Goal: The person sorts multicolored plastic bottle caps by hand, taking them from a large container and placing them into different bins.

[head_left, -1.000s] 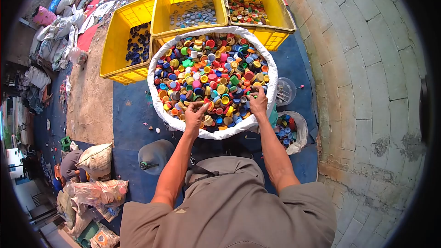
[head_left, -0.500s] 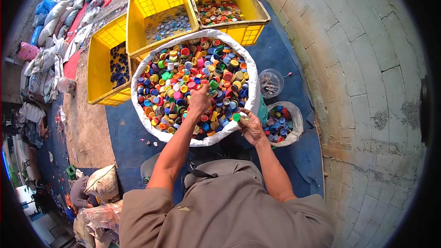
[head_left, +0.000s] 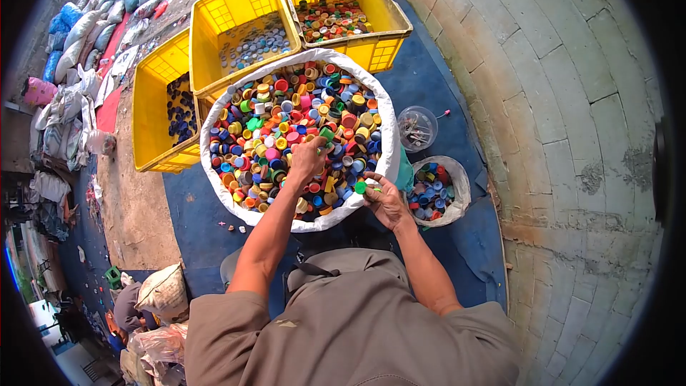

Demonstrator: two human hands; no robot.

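A wide white sack [head_left: 389, 118] with a rolled rim is heaped with bottle caps [head_left: 286, 111] of many colours. My left hand [head_left: 309, 159] reaches into the middle of the heap, fingers closed at a green bottle cap [head_left: 326, 134]; its fingertips are partly hidden. At the sack's near right rim, my right hand [head_left: 386, 204] pinches another green bottle cap [head_left: 360, 187] between thumb and fingers. Something small and pale-green also shows at those fingers, too small to name.
Yellow crates [head_left: 389, 53] with sorted caps stand beyond the sack. To the right are a clear tub [head_left: 434, 129] of thin pieces and a small white sack [head_left: 461, 196] of caps. A block wall [head_left: 557, 136] rises at right. Another person [head_left: 127, 307] is at lower left.
The view has shifted slightly. My left hand has edged closer to the green cap in the heap. My right hand still holds its green cap, with its fingers slightly changed.
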